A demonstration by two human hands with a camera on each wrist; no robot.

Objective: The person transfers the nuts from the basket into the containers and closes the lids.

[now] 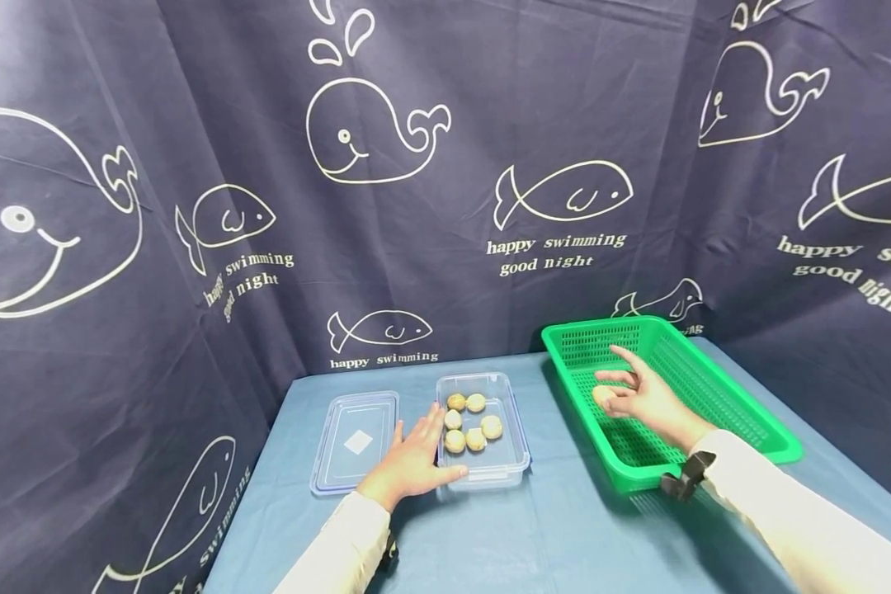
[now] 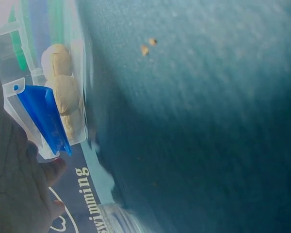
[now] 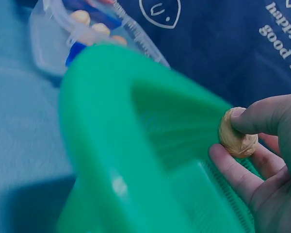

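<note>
A walnut (image 3: 237, 133) with a pale, wrinkled shell is pinched between the thumb and fingers of my right hand (image 1: 652, 403), over the green basket (image 1: 601, 445). Other fingers of that hand stick out apart. My left hand (image 1: 410, 464) lies along the near left side of a clear plastic box (image 1: 516, 429), its fingers straight at the rim and its thumb by the front corner. Inside the box, several walnuts (image 1: 492, 426) sit mostly toward the left; a few of these walnuts (image 2: 65, 94) show through the wall in the left wrist view, beside a blue latch flap (image 2: 44, 114).
A clear lid (image 1: 356, 443) with a white square label lies flat on the blue cloth-covered table (image 1: 505, 536), left of the box. Two small brown crumbs (image 2: 145, 49) dot the cloth. Behind hangs a dark curtain (image 1: 445, 272) printed with whales and fish.
</note>
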